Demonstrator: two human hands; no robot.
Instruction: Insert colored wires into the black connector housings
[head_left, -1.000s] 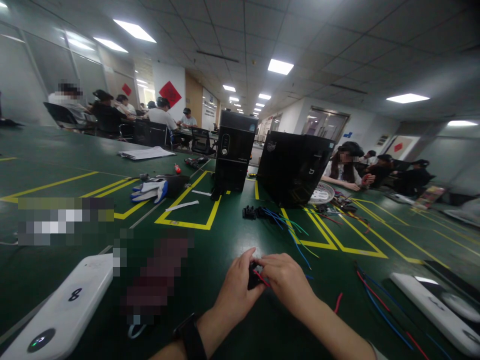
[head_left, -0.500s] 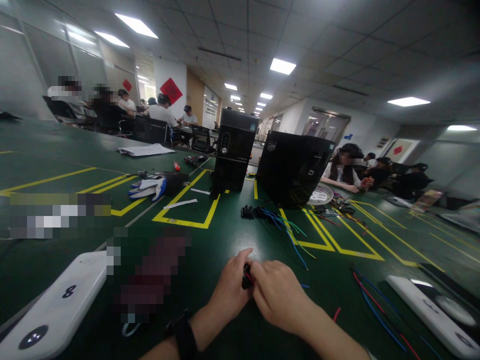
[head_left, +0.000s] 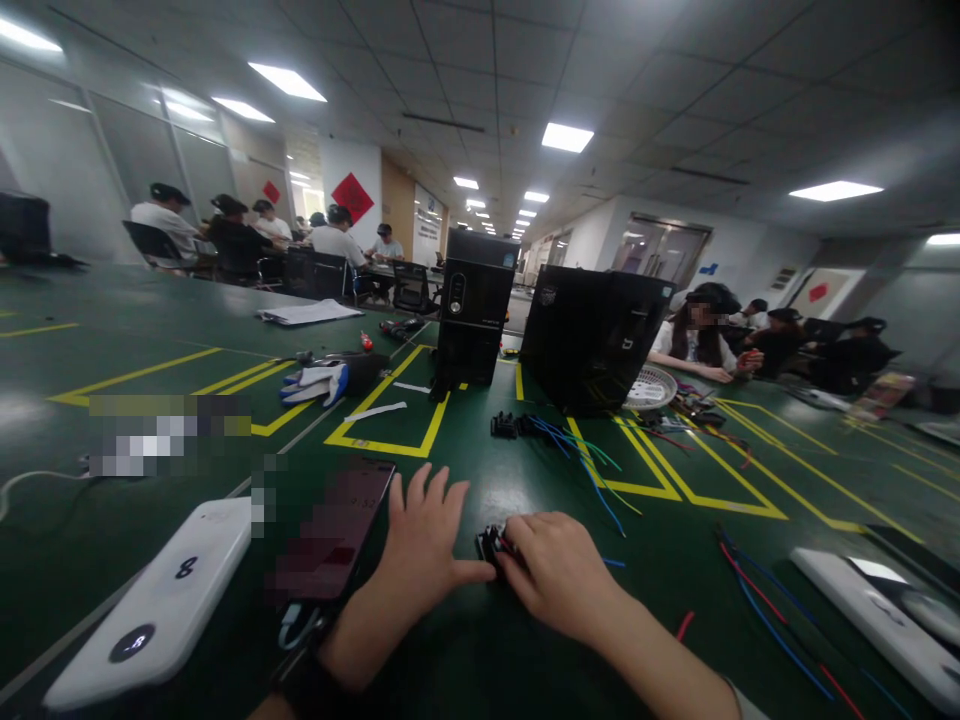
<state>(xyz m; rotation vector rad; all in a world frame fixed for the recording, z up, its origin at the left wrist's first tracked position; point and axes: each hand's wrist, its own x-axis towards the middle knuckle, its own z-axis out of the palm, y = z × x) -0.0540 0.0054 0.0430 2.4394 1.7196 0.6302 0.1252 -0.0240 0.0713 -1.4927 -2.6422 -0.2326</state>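
My right hand (head_left: 559,560) pinches a small black plastic connector piece (head_left: 490,541) low over the green table, with a bit of red showing by the fingertips. To its left my left hand (head_left: 424,550) is spread wide, palm down and fingers apart, holding nothing. Its thumb tip reaches close to the connector piece; whether they touch I cannot tell. Ahead of both hands lie similar black connector pieces (head_left: 504,426), with blue and green wires (head_left: 592,465) beside them. A phone with a dark reddish screen (head_left: 337,530) is just left of my left hand.
White power banks lie at left (head_left: 161,600) and right (head_left: 885,620). Red and blue wires (head_left: 757,592) are at right. Two black computer cases (head_left: 472,310) stand ahead, a white basket (head_left: 651,388) behind them. A glove (head_left: 319,382) and papers (head_left: 311,313) lie left. Other people sit beyond.
My left hand has come off the connector piece, moved left and spread its fingers. My right hand keeps its pinch. The view has turned slightly left.
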